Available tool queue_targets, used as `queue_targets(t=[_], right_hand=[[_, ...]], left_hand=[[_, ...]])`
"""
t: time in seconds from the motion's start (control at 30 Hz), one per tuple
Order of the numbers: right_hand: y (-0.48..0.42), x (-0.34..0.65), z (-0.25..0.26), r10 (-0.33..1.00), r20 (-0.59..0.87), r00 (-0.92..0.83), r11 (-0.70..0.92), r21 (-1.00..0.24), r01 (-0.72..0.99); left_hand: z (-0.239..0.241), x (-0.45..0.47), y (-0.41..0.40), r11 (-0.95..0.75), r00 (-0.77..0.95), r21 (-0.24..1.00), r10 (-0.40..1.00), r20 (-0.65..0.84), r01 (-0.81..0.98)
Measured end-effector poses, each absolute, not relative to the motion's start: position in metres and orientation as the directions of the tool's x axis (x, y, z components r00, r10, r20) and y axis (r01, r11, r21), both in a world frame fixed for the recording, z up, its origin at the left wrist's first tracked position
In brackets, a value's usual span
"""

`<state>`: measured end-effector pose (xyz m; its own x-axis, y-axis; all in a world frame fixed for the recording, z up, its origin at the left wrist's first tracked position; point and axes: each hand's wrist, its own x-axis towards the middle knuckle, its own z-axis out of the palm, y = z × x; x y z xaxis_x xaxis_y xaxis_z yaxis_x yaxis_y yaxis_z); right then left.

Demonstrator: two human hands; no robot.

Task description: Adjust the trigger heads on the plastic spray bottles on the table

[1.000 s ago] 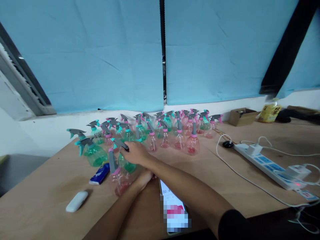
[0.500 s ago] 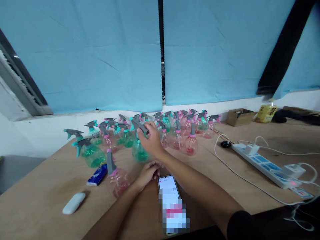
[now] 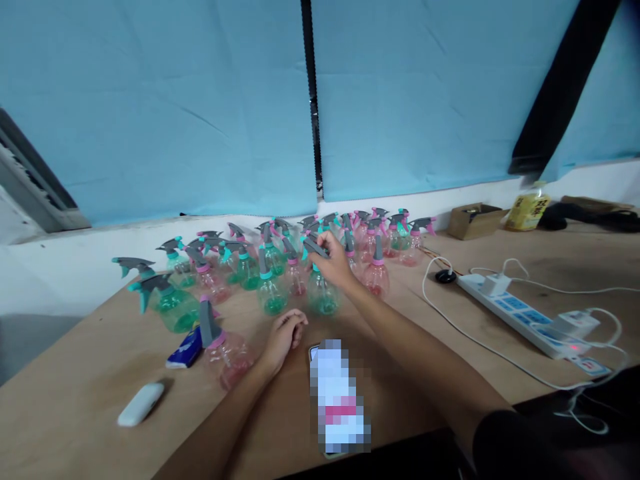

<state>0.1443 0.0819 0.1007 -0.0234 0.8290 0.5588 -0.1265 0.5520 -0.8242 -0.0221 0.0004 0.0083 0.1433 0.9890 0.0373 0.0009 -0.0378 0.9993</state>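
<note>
My right hand (image 3: 334,259) is closed around the grey head of a green spray bottle (image 3: 324,297), whose teal trigger points left. I cannot tell whether its base touches the table. Just left of it another green spray bottle (image 3: 273,295) stands upright and free. My left hand (image 3: 286,337) rests on the table in front of these two, fingers curled in, with nothing visible in them. Close to my left forearm stands a pink spray bottle (image 3: 230,360) with a grey head. A phone (image 3: 340,400) lies face up between my forearms, its screen blurred out.
Several more pink and green spray bottles (image 3: 213,283) stand in a group towards the wall. At left lie a blue packet (image 3: 184,347) and a white case (image 3: 141,404). To the right are a power strip (image 3: 515,317) with cables, a cardboard box (image 3: 475,221) and a yellow-labelled bottle (image 3: 529,209).
My right hand has moved right with the green spray bottle, and another green bottle now shows uncovered to its left. My left hand stays low, its fingers now clear of my right arm.
</note>
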Motion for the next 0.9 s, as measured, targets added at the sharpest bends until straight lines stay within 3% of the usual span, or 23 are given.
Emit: queue_targets(t=[0.3,0.73,0.9], right_hand=[[0.075,0.139,0.067,0.776,0.622,-0.105,0.595,-0.776,-0.21],[0.076,0.143,0.06,0.772,0.413,-0.483,0.295,-0.906,-0.304],[0.076,0.143,0.057,0.76,0.377,-0.529,0.264,-0.924,-0.278]], left_hand=[[0.011,-0.022,0.002,-0.051,0.086,0.998,0.995,0.054,-0.03],[0.008,-0.024,0.004,-0.083,0.046,0.996,0.995,0.083,0.006],[0.009,-0.023,0.003,-0.082,0.048,0.997,0.996,0.081,0.015]])
